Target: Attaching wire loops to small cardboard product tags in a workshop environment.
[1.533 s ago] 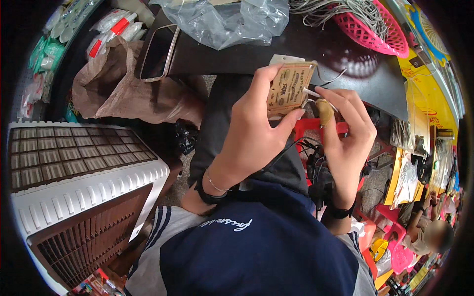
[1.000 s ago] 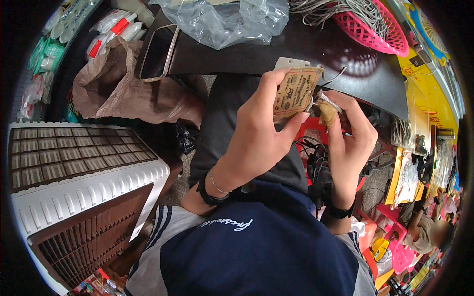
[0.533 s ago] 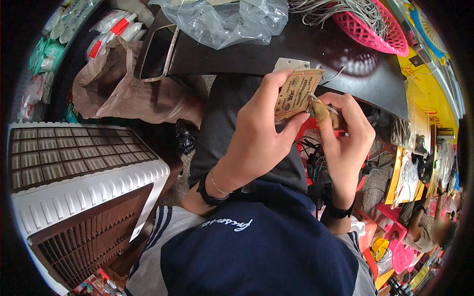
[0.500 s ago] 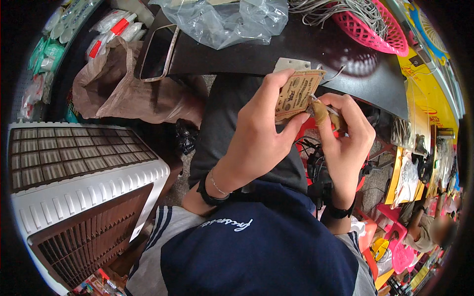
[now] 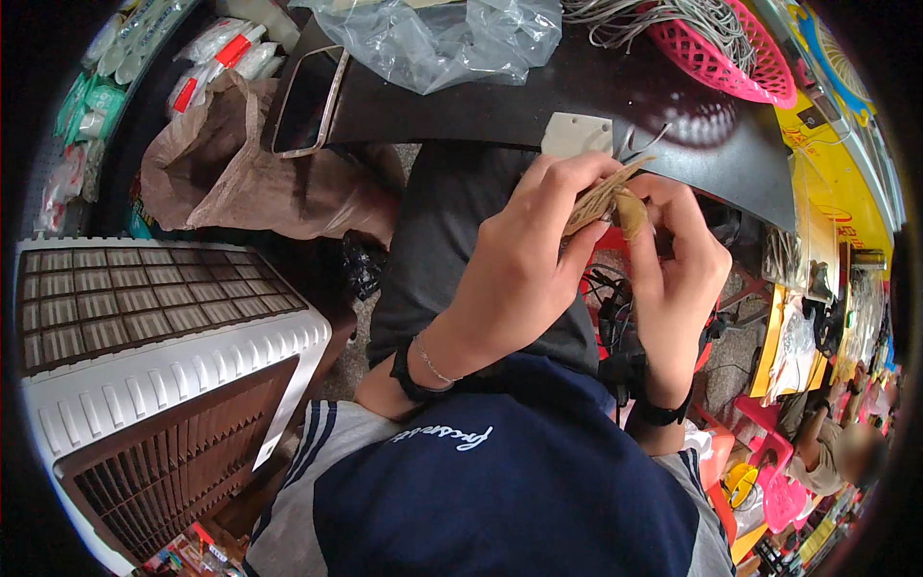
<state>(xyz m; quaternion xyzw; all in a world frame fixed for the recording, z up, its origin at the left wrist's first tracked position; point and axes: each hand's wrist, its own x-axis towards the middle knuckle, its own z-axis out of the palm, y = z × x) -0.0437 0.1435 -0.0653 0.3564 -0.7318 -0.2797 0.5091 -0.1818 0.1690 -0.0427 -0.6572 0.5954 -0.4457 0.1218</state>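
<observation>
A stack of brown printed cardboard tags (image 5: 598, 200) is pinched between the thumb and fingers of my left hand (image 5: 524, 255). The tags are edge-on, their printed faces mostly turned away. My right hand (image 5: 681, 252) is closed beside the stack's right edge, its thumb wrapped in a tan covering (image 5: 631, 212) and touching the tags. What lies between the right fingertips is hidden. Just beyond my hands, a pale flat plate with small holes (image 5: 577, 135) rests at the near edge of the black table (image 5: 423, 115). A thin grey wire (image 5: 646, 146) sticks up beside it.
On the table are a phone (image 5: 308, 101), a clear plastic bag (image 5: 442, 43) and a pink basket (image 5: 769, 72) with grey wires. A brown bag (image 5: 240, 163) and a white-and-brown air cooler (image 5: 183, 356) stand left. Another person (image 5: 822, 452) is at far right.
The tags have tilted from showing a printed face to being edge-on. My left fingers have moved right over the top of the stack, closer to my right hand.
</observation>
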